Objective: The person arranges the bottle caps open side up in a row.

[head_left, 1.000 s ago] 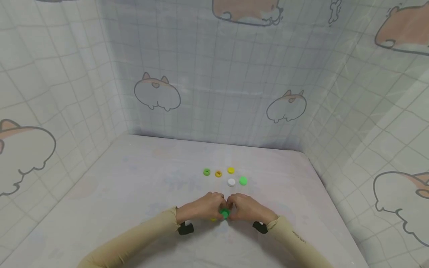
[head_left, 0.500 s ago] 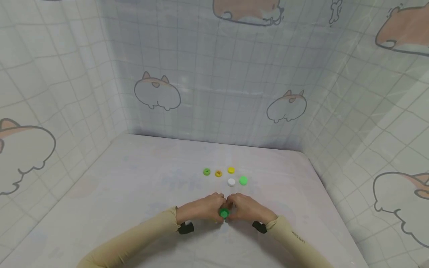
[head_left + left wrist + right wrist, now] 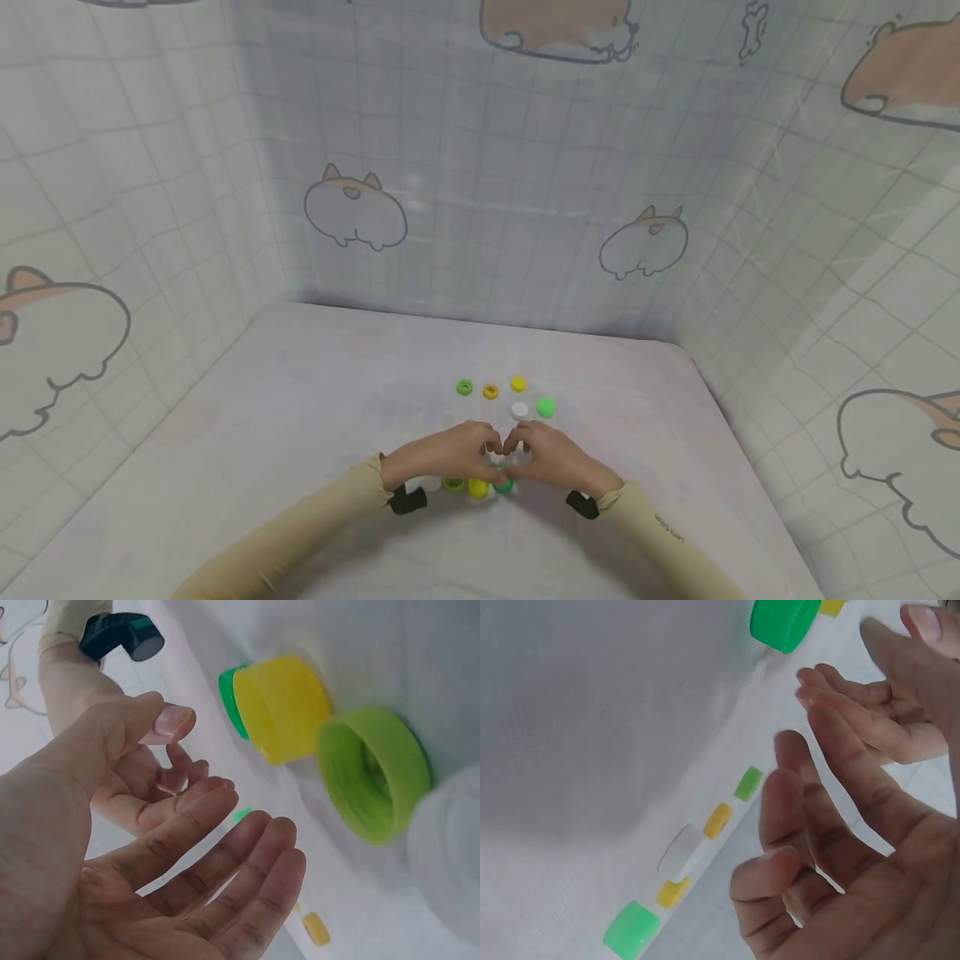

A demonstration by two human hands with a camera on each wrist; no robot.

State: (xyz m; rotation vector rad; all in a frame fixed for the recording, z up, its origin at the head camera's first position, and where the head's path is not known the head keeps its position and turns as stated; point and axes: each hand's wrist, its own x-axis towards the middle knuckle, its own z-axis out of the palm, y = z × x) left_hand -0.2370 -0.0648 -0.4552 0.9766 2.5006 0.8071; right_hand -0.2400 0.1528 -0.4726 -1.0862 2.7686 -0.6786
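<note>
In the head view my left hand (image 3: 468,450) and right hand (image 3: 551,454) hover close together above the cloth, fingers loosely bent, thumb tips nearly meeting. Neither holds anything. Just under the thumbs a dark green bottle cap (image 3: 504,486) is partly covered. To its left run a yellow cap (image 3: 478,488), a lime green cap (image 3: 453,484) and a white cap (image 3: 427,483). The left wrist view shows the yellow cap (image 3: 281,709) against the green one (image 3: 231,703), while the lime cap (image 3: 375,772) has its hollow side showing. A green cap (image 3: 784,622) lies past my right fingertips.
Farther back lie several more caps: lime green (image 3: 465,387), orange-yellow (image 3: 491,392), yellow (image 3: 518,384), white (image 3: 520,410) and bright green (image 3: 546,407). Patterned curtains (image 3: 480,208) enclose the pale cloth-covered table (image 3: 360,367) at the back and both sides.
Both hands gripped the dark green cap earlier. They have let go and lifted slightly, leaving it beside the yellow cap, and more of the near row now shows.
</note>
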